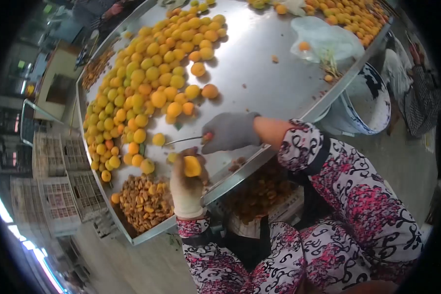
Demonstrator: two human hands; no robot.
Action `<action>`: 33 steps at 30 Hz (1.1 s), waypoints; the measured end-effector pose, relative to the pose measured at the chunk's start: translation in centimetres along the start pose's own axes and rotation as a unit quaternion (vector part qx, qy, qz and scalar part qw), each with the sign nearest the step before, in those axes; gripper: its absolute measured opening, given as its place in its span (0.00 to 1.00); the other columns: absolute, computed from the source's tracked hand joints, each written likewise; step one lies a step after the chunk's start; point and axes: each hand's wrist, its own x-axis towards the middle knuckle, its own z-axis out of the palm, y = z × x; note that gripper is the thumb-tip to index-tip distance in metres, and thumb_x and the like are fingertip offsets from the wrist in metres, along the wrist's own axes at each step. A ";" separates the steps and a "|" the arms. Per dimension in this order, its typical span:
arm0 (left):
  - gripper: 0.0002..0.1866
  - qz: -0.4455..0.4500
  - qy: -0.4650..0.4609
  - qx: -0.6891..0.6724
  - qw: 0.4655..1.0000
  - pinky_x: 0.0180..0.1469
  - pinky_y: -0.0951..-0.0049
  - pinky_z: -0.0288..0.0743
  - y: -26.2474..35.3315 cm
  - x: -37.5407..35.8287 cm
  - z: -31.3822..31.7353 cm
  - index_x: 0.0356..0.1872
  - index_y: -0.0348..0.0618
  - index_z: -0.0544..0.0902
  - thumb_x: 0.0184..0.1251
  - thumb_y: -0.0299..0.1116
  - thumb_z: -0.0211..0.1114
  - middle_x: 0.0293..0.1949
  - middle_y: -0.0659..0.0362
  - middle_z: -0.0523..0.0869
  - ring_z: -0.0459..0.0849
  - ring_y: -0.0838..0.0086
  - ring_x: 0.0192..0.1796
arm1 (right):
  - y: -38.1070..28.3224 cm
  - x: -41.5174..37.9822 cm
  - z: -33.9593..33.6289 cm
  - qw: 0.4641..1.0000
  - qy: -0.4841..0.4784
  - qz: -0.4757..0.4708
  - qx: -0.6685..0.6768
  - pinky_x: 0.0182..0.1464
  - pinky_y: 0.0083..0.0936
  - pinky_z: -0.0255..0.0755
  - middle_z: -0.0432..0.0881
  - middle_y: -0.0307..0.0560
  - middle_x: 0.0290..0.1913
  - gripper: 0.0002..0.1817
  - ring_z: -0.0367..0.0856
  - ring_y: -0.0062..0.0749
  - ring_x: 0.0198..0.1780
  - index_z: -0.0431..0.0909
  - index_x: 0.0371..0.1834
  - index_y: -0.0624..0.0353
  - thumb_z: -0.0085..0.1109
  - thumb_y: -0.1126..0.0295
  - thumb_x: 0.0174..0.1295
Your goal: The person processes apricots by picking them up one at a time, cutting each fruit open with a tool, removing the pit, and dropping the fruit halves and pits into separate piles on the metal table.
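My left hand, in a pale glove, is closed around an apricot whose smooth orange-yellow side faces up. My right hand, in a grey glove, grips a thin knife-like tool by its reddish handle. Its narrow metal shaft points left, just above the fingers of my left hand and apart from the held apricot. Beyond both hands, a large heap of whole apricots spreads over the metal table. At the near left corner, beside my left hand, lies a pile of brown apricot stones.
A raised rim edges the table. Under it, close to my lap, stands a crate with dark orange contents. A white bucket is at the right. More apricots and a plastic bag lie far right; crates stand left.
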 end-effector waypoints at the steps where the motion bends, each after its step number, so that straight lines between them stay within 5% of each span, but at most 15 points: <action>1: 0.24 -0.012 -0.024 0.075 0.997 0.29 0.82 0.65 0.2 -0.6 0.1 0.45 0.37 0.76 0.67 0.52 0.52 0.30 0.59 0.78 0.74 0.78 0.27 | 0.1 0.0 -0.2 1.000 -0.006 -0.006 -0.003 0.40 0.34 0.73 0.82 0.52 0.31 0.23 0.81 0.45 0.34 0.79 0.39 0.59 0.57 0.49 0.53; 3: 0.22 -0.030 -0.051 0.177 0.982 0.33 0.80 0.66 1.0 -2.1 1.6 0.45 0.36 0.76 0.67 0.48 0.51 0.31 0.59 0.79 0.74 0.78 0.28 | -0.1 -0.3 -0.9 0.986 -0.109 0.092 0.086 0.35 0.27 0.72 0.81 0.46 0.27 0.23 0.78 0.34 0.28 0.79 0.38 0.58 0.58 0.48 0.52; 6: 0.18 -0.070 -0.103 0.238 0.963 0.38 0.78 0.67 1.1 -3.0 2.2 0.46 0.36 0.76 0.67 0.40 0.49 0.32 0.59 0.79 0.75 0.78 0.31 | -1.0 -1.0 -2.4 0.982 -0.072 0.142 0.102 0.32 0.23 0.70 0.79 0.42 0.24 0.22 0.75 0.26 0.25 0.79 0.37 0.57 0.59 0.49 0.52; 8: 0.18 -0.076 -0.176 0.337 0.922 0.41 0.80 0.70 0.8 -3.0 1.6 0.47 0.36 0.75 0.68 0.41 0.51 0.36 0.58 0.80 0.78 0.76 0.34 | 0.1 0.3 -2.7 0.983 -0.058 0.135 0.112 0.31 0.26 0.71 0.78 0.43 0.24 0.23 0.75 0.30 0.24 0.79 0.37 0.57 0.60 0.48 0.52; 9: 0.18 -0.035 -0.228 0.426 0.875 0.45 0.81 0.69 1.2 -3.2 1.8 0.48 0.35 0.75 0.68 0.40 0.52 0.37 0.62 0.80 0.77 0.79 0.38 | 1.3 1.2 -2.4 0.990 0.042 0.114 0.070 0.33 0.28 0.71 0.79 0.44 0.25 0.22 0.76 0.33 0.26 0.78 0.38 0.58 0.59 0.49 0.52; 13: 0.17 -0.088 -0.269 0.380 0.881 0.42 0.83 0.68 0.6 -4.0 2.8 0.50 0.36 0.75 0.67 0.37 0.55 0.34 0.66 0.76 0.72 0.85 0.36 | 4.0 3.2 -3.1 0.944 0.283 0.148 -0.085 0.42 0.34 0.72 0.80 0.51 0.35 0.20 0.80 0.43 0.35 0.78 0.39 0.58 0.58 0.53 0.53; 16: 0.17 -0.123 -0.251 0.389 0.878 0.39 0.83 0.68 -0.2 -4.2 4.0 0.51 0.37 0.75 0.63 0.34 0.59 0.33 0.66 0.75 0.72 0.86 0.35 | 4.8 3.5 -3.8 0.933 0.285 0.185 -0.115 0.49 0.36 0.71 0.79 0.54 0.43 0.24 0.79 0.44 0.46 0.76 0.45 0.58 0.57 0.51 0.53; 18: 0.18 -0.088 -0.297 0.459 0.833 0.41 0.78 0.71 0.5 -3.8 3.6 0.50 0.36 0.75 0.58 0.30 0.61 0.34 0.64 0.79 0.76 0.81 0.37 | 4.5 4.5 -3.3 0.939 0.263 0.198 -0.102 0.49 0.36 0.71 0.79 0.54 0.43 0.22 0.79 0.45 0.45 0.75 0.45 0.58 0.56 0.54 0.53; 20: 0.20 0.064 -0.361 0.600 0.711 0.43 0.71 0.73 0.0 -4.0 3.6 0.50 0.37 0.76 0.54 0.28 0.62 0.38 0.60 0.81 0.80 0.74 0.40 | 4.9 5.0 -3.1 0.944 0.242 0.207 -0.089 0.48 0.36 0.70 0.78 0.53 0.43 0.21 0.79 0.46 0.43 0.75 0.46 0.58 0.55 0.57 0.53; 22: 0.20 0.092 -0.356 0.602 0.709 0.47 0.66 0.73 0.2 -4.2 3.7 0.51 0.38 0.76 0.55 0.27 0.63 0.42 0.56 0.82 0.81 0.68 0.44 | 6.4 5.7 -2.4 0.947 0.266 0.161 -0.076 0.51 0.36 0.70 0.79 0.51 0.42 0.22 0.78 0.46 0.48 0.74 0.47 0.57 0.56 0.56 0.53; 26: 0.17 0.016 -0.167 0.373 0.913 0.48 0.76 0.72 0.3 -4.0 2.6 0.53 0.38 0.75 0.63 0.28 0.54 0.46 0.57 0.80 0.79 0.73 0.47 | 7.2 6.1 -1.5 0.958 0.231 0.131 0.104 0.40 0.32 0.73 0.79 0.47 0.33 0.21 0.79 0.40 0.36 0.73 0.47 0.57 0.58 0.60 0.52; 28: 0.23 0.017 -0.053 0.324 0.945 0.50 0.74 0.72 1.0 -3.0 3.4 0.58 0.36 0.70 0.62 0.34 0.60 0.45 0.57 0.80 0.79 0.73 0.47 | 4.4 4.2 -1.8 0.928 0.167 0.069 0.327 0.26 0.23 0.69 0.75 0.41 0.26 0.20 0.73 0.26 0.25 0.73 0.47 0.56 0.60 0.64 0.50; 30: 0.35 0.105 -0.015 0.200 0.974 0.48 0.76 0.73 0.0 -1.9 2.5 0.63 0.35 0.63 0.65 0.54 0.55 0.50 0.55 0.76 0.78 0.70 0.48 | -0.5 0.9 -2.2 0.910 0.090 0.023 0.405 0.19 0.16 0.63 0.73 0.35 0.26 0.20 0.67 0.16 0.20 0.72 0.48 0.55 0.61 0.68 0.50; 33: 0.30 0.156 -0.056 0.032 0.986 0.55 0.65 0.72 0.0 -0.6 1.6 0.66 0.41 0.59 0.67 0.43 0.55 0.58 0.51 0.71 0.75 0.65 0.54 | -3.8 -1.4 -0.2 0.905 0.040 0.003 0.424 0.19 0.14 0.63 0.73 0.36 0.26 0.22 0.68 0.16 0.19 0.71 0.50 0.56 0.62 0.68 0.50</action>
